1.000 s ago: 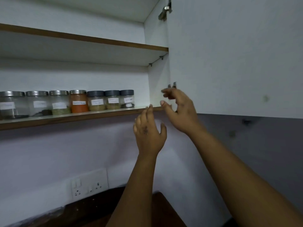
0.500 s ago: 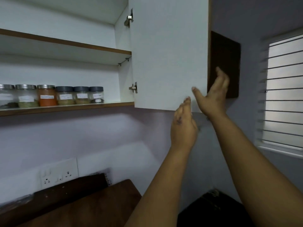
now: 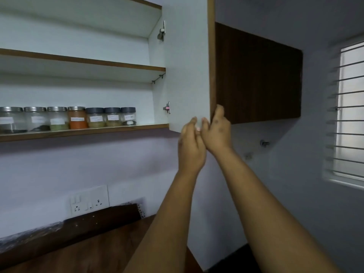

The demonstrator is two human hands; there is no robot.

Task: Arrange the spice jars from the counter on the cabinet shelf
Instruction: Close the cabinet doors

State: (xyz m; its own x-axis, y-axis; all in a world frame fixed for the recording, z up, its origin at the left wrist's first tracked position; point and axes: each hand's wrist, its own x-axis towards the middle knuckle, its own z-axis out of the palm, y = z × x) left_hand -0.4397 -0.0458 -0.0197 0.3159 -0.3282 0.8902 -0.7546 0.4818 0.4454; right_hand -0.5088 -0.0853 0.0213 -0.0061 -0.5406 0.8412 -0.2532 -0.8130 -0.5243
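Nearest the camera, two bare forearms rose from the bottom edge toward the lower corner of the open cabinet door (image 3: 187,66). The left hand (image 3: 190,146) was seen from its back, fingers lifted to the door's white inner face near the bottom edge; whether they curled round the edge or merely touched it could not be told. The right hand (image 3: 217,133) sat just beside it, touching it, with fingers hooked round the door's free brown edge and the thumb toward the inner face. That hold looked suited to swinging the door shut, which would fit a task close to finished.

Below lay the dark wooden counter (image 3: 94,251), and no jar showed on the part in view. On the wall behind it sat a white socket plate (image 3: 89,200).

Farther back, the spice jars (image 3: 77,118) stood upright in one row along the front of the lower shelf (image 3: 78,132), lids up, touching or nearly so, their paper labels turned outward. The row ran left to right along the shelf, steel lids at the left and dark lids at the right, ending well short of the hinge (image 3: 167,108). The shelf above held nothing visible. At the far right was a barred window (image 3: 350,115).
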